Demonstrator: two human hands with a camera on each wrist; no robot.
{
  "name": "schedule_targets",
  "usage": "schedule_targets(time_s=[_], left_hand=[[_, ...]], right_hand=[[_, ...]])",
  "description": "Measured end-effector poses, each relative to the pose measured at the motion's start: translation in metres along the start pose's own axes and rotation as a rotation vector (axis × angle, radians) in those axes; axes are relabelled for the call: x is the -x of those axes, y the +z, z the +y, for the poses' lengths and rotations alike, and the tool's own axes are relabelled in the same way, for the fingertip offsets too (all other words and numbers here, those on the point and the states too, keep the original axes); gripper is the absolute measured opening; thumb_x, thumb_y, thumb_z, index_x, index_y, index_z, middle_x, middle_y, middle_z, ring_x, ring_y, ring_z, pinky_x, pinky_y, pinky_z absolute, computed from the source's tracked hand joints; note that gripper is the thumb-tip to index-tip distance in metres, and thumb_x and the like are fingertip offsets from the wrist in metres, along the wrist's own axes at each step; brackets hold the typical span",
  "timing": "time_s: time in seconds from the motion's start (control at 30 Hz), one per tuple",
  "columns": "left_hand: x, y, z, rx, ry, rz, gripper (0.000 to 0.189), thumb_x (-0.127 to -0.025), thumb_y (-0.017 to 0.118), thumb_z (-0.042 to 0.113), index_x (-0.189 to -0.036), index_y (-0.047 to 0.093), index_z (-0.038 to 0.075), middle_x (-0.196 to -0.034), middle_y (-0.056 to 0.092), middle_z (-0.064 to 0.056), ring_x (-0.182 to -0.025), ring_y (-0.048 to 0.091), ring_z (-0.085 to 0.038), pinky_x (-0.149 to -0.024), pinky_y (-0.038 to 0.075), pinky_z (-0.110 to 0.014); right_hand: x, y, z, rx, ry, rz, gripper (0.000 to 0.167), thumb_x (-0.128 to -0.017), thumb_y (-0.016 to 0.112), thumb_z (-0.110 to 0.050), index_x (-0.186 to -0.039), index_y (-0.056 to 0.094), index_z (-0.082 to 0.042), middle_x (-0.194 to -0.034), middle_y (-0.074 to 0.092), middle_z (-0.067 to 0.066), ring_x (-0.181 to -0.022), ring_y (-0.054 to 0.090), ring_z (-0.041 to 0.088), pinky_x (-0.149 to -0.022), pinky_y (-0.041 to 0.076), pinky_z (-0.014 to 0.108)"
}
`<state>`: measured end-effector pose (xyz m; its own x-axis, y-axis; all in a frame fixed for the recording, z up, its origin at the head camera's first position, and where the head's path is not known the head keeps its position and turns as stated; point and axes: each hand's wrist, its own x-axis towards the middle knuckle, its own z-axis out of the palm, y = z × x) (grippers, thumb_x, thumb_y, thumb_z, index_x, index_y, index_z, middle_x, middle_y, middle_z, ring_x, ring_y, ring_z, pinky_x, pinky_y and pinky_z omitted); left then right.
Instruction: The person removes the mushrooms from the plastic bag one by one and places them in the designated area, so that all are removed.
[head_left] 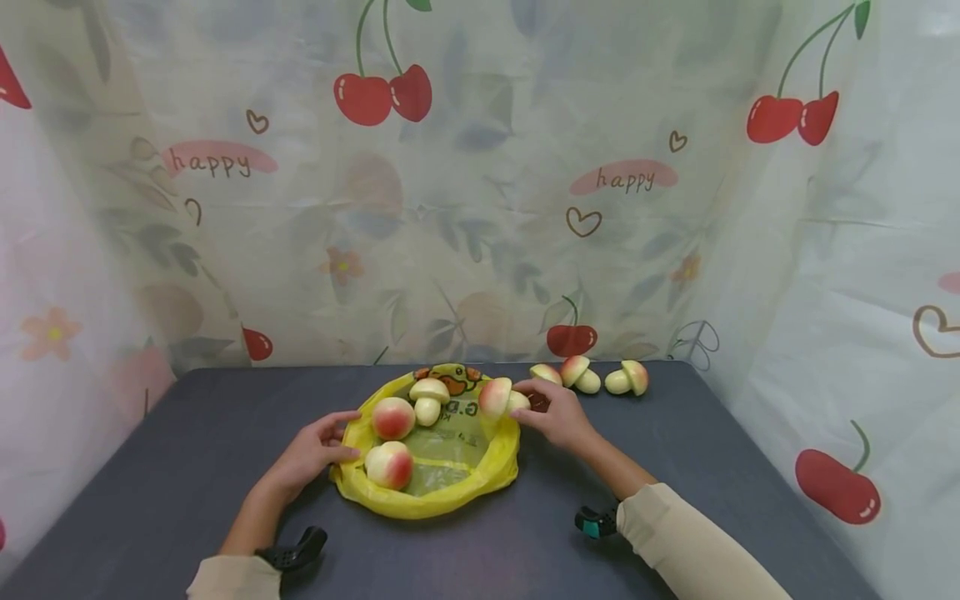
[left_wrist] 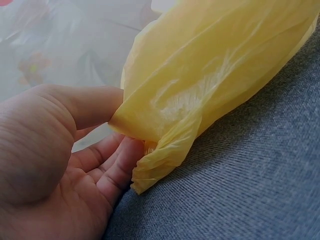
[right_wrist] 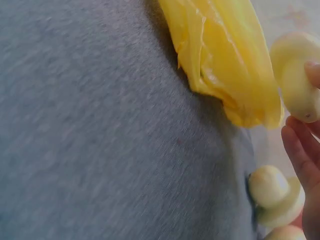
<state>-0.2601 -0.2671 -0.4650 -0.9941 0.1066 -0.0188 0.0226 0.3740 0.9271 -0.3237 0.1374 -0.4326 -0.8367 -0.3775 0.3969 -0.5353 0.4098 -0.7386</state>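
Observation:
A yellow plastic bag [head_left: 427,505] lies on the table with its mouth spread wide and its rim rolled. My left hand [head_left: 306,457] pinches the bag's left edge; in the left wrist view the thumb lies on the yellow film [left_wrist: 170,95] and the fingers are under it. Over the bag's right rim, my right hand [head_left: 561,417] holds a toy mushroom [head_left: 495,398] with a cream stem and a red-tinged cap, gripped by the stem. Inside the bag are an upright mushroom [head_left: 429,402] and two more red-and-cream ones [head_left: 393,418], [head_left: 389,465], their stems mostly hidden.
Three further mushrooms sit at the table's back edge, right of the bag: one partly behind my right hand [head_left: 546,373], one in the middle [head_left: 580,375] and one on the right [head_left: 628,378]. A printed curtain [head_left: 480,208] hangs behind the dark grey table [head_left: 600,550].

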Motion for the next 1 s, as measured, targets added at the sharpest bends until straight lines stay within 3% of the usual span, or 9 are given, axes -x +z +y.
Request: schedule_targets(time_s=[0.23, 0.77, 1.0], left_hand=[[0.002, 0.001, 0.002, 0.002, 0.020, -0.008, 0.065, -0.086, 0.074, 0.015, -0.142, 0.045, 0.000, -0.111, 0.061, -0.017, -0.090, 0.060, -0.024, -0.076, 0.049, -0.030], [0.000, 0.000, 0.003, -0.009, 0.010, 0.000, 0.066, -0.085, 0.075, 0.016, -0.142, 0.046, 0.001, -0.110, 0.061, -0.016, -0.088, 0.059, -0.023, -0.076, 0.049, -0.030], [0.001, 0.000, 0.003, -0.009, 0.015, -0.002, 0.065, -0.086, 0.074, 0.015, -0.142, 0.044, -0.001, -0.111, 0.062, -0.018, -0.089, 0.059, -0.023, -0.075, 0.049, -0.029]], right_hand=[[0.010, -0.013, 0.009, -0.028, 0.063, 0.058, 0.041, -0.084, 0.078, -0.016, -0.120, 0.066, -0.003, -0.116, 0.065, 0.014, -0.093, 0.066, 0.027, -0.079, 0.053, 0.035], [0.039, -0.053, 0.038, 0.163, 0.189, 0.091, 0.039, -0.083, 0.079, -0.026, -0.117, 0.067, -0.009, -0.110, 0.067, 0.008, -0.093, 0.064, 0.026, -0.079, 0.051, 0.041], [0.051, -0.067, 0.050, 0.229, 0.200, 0.098, 0.039, -0.083, 0.079, -0.027, -0.116, 0.068, -0.009, -0.110, 0.068, 0.009, -0.094, 0.065, 0.026, -0.080, 0.050, 0.042]])
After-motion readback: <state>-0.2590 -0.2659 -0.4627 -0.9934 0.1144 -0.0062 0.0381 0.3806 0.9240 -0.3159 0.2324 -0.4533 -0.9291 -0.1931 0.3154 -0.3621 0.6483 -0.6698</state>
